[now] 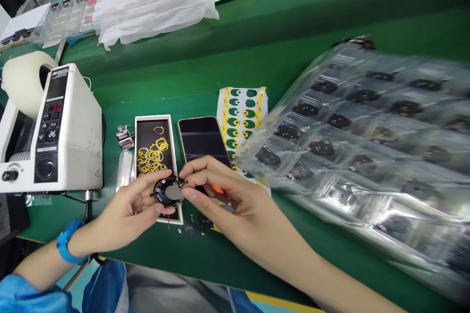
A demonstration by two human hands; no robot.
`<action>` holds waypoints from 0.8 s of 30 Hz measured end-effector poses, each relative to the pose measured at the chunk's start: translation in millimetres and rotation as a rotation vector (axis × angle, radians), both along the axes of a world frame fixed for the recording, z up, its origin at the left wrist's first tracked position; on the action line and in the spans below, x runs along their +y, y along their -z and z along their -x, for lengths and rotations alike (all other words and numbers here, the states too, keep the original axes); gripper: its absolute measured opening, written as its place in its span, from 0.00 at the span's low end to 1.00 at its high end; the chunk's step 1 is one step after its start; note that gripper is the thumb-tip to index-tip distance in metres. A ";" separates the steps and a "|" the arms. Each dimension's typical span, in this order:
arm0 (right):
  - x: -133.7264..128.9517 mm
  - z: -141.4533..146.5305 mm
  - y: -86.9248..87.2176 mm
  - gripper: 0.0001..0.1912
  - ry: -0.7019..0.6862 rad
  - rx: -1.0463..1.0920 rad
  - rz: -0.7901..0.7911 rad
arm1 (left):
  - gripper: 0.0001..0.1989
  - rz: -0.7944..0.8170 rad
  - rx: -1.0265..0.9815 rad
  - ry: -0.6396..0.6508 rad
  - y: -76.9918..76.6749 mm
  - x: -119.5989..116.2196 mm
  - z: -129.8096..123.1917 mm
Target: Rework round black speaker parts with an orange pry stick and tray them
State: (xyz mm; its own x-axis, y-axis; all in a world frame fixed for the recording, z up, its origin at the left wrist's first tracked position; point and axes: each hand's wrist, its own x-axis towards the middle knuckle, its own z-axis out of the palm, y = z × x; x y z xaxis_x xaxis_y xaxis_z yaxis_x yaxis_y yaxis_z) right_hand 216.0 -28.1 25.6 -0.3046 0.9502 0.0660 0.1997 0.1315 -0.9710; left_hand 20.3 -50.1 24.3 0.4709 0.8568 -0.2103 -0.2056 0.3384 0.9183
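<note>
Between the thumb and fingers of my left hand (128,205) is a small round black electronic part (167,191) with a grey disc on its face and thin red wires hanging below. My right hand (227,195) pinches at the right edge of this part, by a small dark tab; what its fingertips grip is too small to make out. A bit of orange (217,189) shows between the right hand's fingers, its kind hidden. Under the hands lies a shallow white-rimmed box (137,132) with many thin yellow rings (151,156) inside. Small dark flat pieces (189,227) lie just below.
A tape dispenser (69,127) stands at left, with a metal counter (125,138) beside it. A phone (203,139) and a sticker sheet (242,112) lie behind my hands. Clear plastic trays of dark parts (363,156) fill the right. White sheets (154,0) are piled at the back.
</note>
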 end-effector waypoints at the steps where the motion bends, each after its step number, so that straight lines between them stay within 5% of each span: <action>1: 0.0 0.3 -0.1 0.10 -0.011 -0.018 0.009 | 0.29 0.000 0.012 0.005 0.2 -0.3 0.4; 13: 2.3 1.9 -1.5 0.11 -0.021 0.011 0.116 | 0.26 -0.039 0.103 0.036 2.5 -1.8 2.0; 24: -3.1 7.2 7.5 0.10 0.066 -0.072 0.009 | 0.25 -0.107 0.256 0.034 -0.6 -3.6 -0.7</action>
